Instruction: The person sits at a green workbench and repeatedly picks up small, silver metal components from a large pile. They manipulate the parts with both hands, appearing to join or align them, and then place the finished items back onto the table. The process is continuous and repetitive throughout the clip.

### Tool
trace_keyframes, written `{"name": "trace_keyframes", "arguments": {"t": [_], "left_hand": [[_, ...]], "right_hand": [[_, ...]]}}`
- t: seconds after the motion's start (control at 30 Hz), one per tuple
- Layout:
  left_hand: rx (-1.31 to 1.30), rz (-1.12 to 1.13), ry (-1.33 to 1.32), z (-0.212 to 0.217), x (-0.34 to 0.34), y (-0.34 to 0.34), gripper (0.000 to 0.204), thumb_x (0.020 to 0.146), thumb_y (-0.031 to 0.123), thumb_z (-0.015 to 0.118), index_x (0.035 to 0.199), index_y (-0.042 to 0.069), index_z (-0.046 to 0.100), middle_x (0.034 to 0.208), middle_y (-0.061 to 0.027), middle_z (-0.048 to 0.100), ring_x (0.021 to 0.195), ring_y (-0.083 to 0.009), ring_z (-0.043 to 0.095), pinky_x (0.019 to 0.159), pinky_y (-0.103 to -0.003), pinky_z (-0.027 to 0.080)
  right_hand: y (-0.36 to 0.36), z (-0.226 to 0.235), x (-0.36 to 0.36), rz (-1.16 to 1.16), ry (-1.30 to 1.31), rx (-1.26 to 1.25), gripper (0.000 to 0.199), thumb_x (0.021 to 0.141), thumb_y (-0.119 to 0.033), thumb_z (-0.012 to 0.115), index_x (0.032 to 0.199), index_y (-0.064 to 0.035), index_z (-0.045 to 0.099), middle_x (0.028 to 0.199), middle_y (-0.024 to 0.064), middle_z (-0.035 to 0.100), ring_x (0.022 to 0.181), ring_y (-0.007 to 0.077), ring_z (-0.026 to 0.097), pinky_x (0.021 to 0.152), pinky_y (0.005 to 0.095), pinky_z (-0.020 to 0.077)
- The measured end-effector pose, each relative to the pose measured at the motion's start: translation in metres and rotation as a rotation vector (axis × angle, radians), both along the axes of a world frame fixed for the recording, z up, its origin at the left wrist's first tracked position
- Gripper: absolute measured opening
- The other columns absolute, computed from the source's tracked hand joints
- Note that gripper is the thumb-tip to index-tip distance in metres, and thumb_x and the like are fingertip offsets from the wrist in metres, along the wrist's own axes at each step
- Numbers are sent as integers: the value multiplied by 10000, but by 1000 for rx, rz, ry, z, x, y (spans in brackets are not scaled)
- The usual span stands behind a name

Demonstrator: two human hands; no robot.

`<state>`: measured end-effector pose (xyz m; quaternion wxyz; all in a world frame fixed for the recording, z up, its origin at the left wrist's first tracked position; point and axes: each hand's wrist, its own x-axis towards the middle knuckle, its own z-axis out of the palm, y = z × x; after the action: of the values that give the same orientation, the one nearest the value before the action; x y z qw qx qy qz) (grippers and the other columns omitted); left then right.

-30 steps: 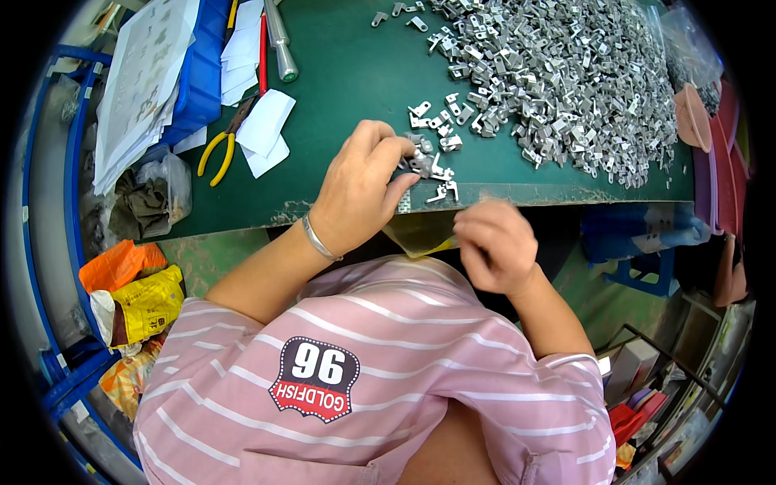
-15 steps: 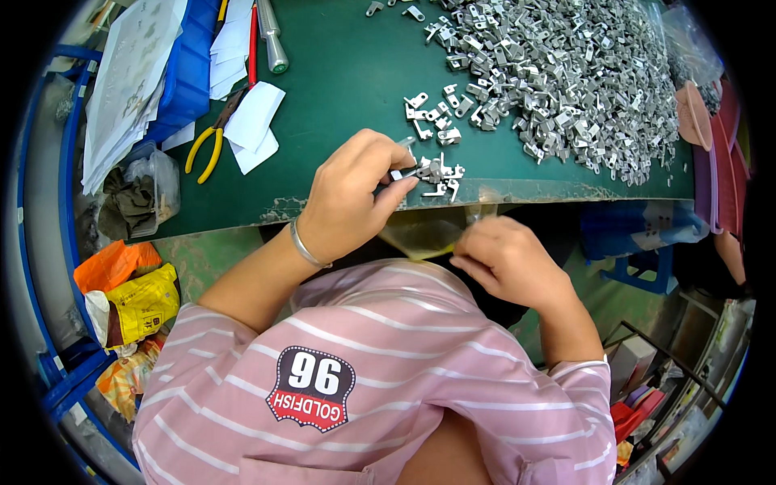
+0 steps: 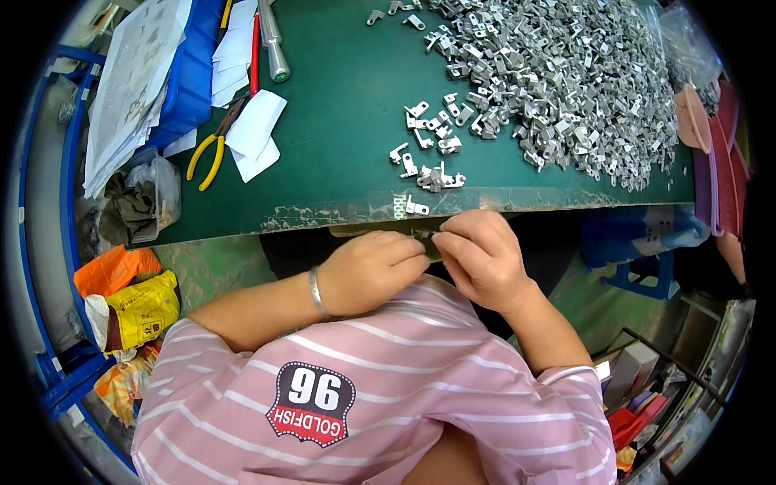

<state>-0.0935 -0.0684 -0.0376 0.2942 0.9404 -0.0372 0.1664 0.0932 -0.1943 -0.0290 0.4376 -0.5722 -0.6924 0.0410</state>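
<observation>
Just beyond the table's front edge, my left hand [image 3: 368, 271] and my right hand [image 3: 485, 259] meet with bent, closed fingers. Between their fingertips shows a small grey metal part [image 3: 423, 234], mostly hidden and too small to make out well. Both hands seem to pinch it. On the table right above them lie several loose metal brackets [image 3: 433, 178], small bent pieces with a hole. One bracket [image 3: 416, 208] rests at the very edge, beside a pale green patterned strip [image 3: 399, 207].
A large heap of metal brackets [image 3: 566, 89] covers the right of the green table [image 3: 331, 137]. To the left are yellow-handled pliers [image 3: 208, 162], white papers [image 3: 257, 129], a blue bin [image 3: 182, 89] and a clear tub [image 3: 167, 190]. A blue stool [image 3: 643, 271] stands at lower right.
My left hand has moved down from the brackets on the table to the front of its edge. My right hand has shifted slightly up and left to meet it. Several brackets now show where the left hand was.
</observation>
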Motion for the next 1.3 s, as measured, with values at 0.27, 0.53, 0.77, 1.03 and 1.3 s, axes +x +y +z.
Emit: {"name": "trace_keyframes", "arguments": {"t": [0.27,0.53,0.77,1.03,1.3], "left_hand": [[171,-83,451,-31,-6,-20,518,853,102,569,1364,172,623,854,-86,632,862,-323,607,891,-466,476],[74,-141,522,-28,-3,-17,394,942,166,498,1291,227,670,906,-123,683,878,-328,651,865,-476,491],[95,-146,455,-36,-1,-16,342,952,195,497,1230,233,693,963,-133,689,932,-324,656,839,-470,507],[-54,-179,597,-28,8,-10,243,930,175,520,1089,152,702,1024,-146,693,973,-321,672,856,-461,520],[-45,-81,310,-28,16,-10,251,902,114,536,1084,96,707,1078,-163,689,988,-346,665,880,-455,521]], "right_hand": [[29,-2,8,-182,-106,75,353,690,1,728,1040,-35,708,1026,90,653,924,303,613,777,400,484],[7,-7,3,85,-81,142,314,658,-99,754,965,-42,723,1020,78,674,906,282,637,777,394,512],[45,3,-7,-97,-70,39,376,751,-111,770,1110,-38,687,1191,126,642,1061,328,624,866,439,500],[19,-11,-2,233,-73,190,359,630,-104,711,978,-15,719,1066,110,663,965,289,646,769,406,534],[71,19,-20,-2,-133,-49,340,753,-125,738,1059,12,682,1184,138,648,1142,333,606,910,443,512]]}}
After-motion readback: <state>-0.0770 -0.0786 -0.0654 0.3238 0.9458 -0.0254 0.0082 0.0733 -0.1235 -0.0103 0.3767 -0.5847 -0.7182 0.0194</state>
